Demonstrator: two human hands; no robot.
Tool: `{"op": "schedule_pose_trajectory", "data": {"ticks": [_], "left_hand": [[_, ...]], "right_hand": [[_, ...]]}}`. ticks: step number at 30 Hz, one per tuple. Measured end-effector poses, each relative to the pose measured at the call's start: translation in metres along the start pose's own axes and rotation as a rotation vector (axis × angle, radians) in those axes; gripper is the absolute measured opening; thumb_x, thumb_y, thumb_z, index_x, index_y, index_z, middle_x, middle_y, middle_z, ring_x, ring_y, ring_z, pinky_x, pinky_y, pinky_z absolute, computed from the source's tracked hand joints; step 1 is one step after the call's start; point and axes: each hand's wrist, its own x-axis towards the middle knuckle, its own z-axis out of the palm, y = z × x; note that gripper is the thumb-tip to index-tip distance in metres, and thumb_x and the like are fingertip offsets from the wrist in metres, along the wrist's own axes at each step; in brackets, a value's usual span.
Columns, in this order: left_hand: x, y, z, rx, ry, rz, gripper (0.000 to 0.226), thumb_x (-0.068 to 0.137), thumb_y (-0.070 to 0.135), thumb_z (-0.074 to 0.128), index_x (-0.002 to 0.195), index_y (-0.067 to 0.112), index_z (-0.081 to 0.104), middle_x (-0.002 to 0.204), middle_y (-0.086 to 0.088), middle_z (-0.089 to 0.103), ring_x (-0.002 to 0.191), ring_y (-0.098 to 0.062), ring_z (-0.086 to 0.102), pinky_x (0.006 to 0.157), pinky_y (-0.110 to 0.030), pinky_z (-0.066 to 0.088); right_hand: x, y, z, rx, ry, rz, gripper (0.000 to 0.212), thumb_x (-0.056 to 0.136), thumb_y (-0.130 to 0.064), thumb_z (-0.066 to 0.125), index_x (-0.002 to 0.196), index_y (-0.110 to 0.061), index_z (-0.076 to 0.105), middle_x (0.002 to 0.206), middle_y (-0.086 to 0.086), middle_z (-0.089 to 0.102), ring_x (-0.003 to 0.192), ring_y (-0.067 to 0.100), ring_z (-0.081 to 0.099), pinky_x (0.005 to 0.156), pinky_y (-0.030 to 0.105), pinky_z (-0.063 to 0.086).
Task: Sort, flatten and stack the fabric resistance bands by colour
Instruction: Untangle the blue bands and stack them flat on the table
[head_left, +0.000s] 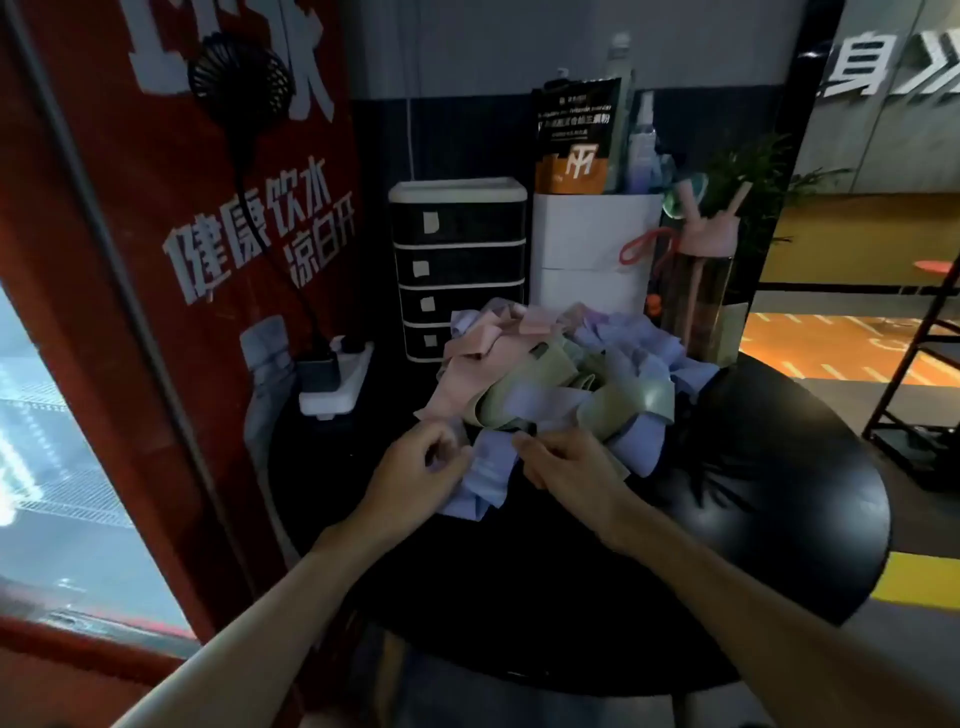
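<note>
One lilac band (491, 470), edges pinched by left hand (421, 467), right hand (566, 462).

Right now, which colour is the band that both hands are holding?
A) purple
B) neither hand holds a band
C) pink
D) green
A: the left hand and the right hand both pinch the purple band between them.

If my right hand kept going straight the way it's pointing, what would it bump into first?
Probably the left hand, just across the purple band both hands pinch. The right hand points left and away; depth is unclear.
</note>
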Motion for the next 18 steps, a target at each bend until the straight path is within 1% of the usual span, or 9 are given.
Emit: {"op": "schedule_pose_trajectory", "data": {"ticks": [1,3,6,8,10,12,14,16,18], "left_hand": [[-0.004,-0.004,0.0,0.032,-0.003,0.022,0.025,0.095,0.014,0.064,0.078,0.002,0.052,0.077,-0.006,0.047,0.074,-0.007,0.05,0.07,-0.019,0.038],[-0.008,-0.008,0.0,0.078,-0.001,0.023,0.009,0.094,0.01,0.066,0.087,0.009,0.061,0.089,0.003,0.052,0.086,-0.006,0.054,0.076,-0.013,0.04],[-0.01,-0.015,0.001,0.063,-0.051,0.015,0.011,0.092,0.011,0.069,0.093,0.022,0.066,0.094,0.006,0.057,0.093,-0.007,0.055,0.079,-0.011,0.04],[-0.008,-0.019,0.0,0.069,-0.054,0.017,0.013,0.092,0.011,0.07,0.092,0.024,0.068,0.09,0.007,0.057,0.088,-0.005,0.054,0.077,-0.011,0.04],[-0.009,-0.017,0.0,0.059,-0.045,0.02,0.017,0.091,0.01,0.071,0.085,0.026,0.068,0.085,0.008,0.057,0.082,-0.003,0.054,0.075,-0.012,0.04],[-0.01,-0.014,0.0,0.041,-0.037,0.03,0.02,0.09,0.008,0.071,0.081,0.024,0.067,0.082,0.007,0.058,0.081,-0.002,0.055,0.075,-0.012,0.04],[-0.011,-0.011,0.0,0.034,-0.021,0.053,0.014,0.09,0.008,0.072,0.083,0.02,0.068,0.087,0.004,0.06,0.087,-0.005,0.057,0.078,-0.012,0.041],[-0.012,-0.008,0.0,0.007,-0.016,0.058,0.007,0.089,0.011,0.073,0.091,0.017,0.069,0.1,0.005,0.062,0.097,-0.009,0.059,0.083,-0.014,0.044],[-0.013,-0.003,-0.001,-0.023,-0.033,0.027,0.014,0.089,0.015,0.074,0.102,0.02,0.07,0.114,0.008,0.062,0.108,-0.004,0.058,0.087,-0.014,0.046]], "right_hand": [[-0.002,0.006,0.006,-0.048,-0.024,-0.021,0.043,0.098,-0.017,0.057,0.061,-0.006,0.039,0.054,0.003,0.031,0.05,0.009,0.032,0.056,0.028,0.026],[-0.003,0.018,0.014,-0.067,-0.066,-0.005,0.034,0.093,-0.018,0.063,0.068,-0.007,0.043,0.057,-0.006,0.038,0.055,0.006,0.036,0.058,0.028,0.031],[-0.007,0.029,0.026,-0.185,-0.113,-0.076,0.019,0.088,-0.018,0.071,0.085,-0.023,0.053,0.073,-0.008,0.051,0.061,0.004,0.045,0.061,0.018,0.038],[-0.005,0.032,0.027,-0.291,-0.132,-0.146,0.019,0.086,-0.017,0.072,0.092,-0.027,0.057,0.084,-0.006,0.05,0.07,0.004,0.048,0.064,0.014,0.039],[-0.003,0.035,0.026,-0.339,-0.137,-0.185,0.01,0.086,-0.011,0.071,0.085,-0.017,0.063,0.084,-0.003,0.05,0.074,0.002,0.047,0.065,0.012,0.037],[-0.004,0.035,0.025,-0.337,-0.129,-0.193,0.003,0.088,-0.006,0.068,0.085,-0.006,0.066,0.083,0.0,0.051,0.076,-0.001,0.046,0.068,0.011,0.038],[-0.005,0.032,0.024,-0.306,-0.119,-0.189,0.007,0.092,-0.005,0.063,0.086,-0.009,0.065,0.084,-0.003,0.049,0.077,-0.003,0.047,0.07,0.01,0.038],[-0.008,0.028,0.022,-0.295,-0.079,-0.195,0.016,0.093,-0.006,0.061,0.09,-0.022,0.062,0.088,-0.006,0.049,0.078,-0.003,0.049,0.073,0.008,0.038],[-0.011,0.025,0.019,-0.304,-0.048,-0.224,0.021,0.094,-0.008,0.06,0.094,-0.029,0.062,0.092,-0.006,0.052,0.079,0.0,0.053,0.073,0.01,0.041]]}}
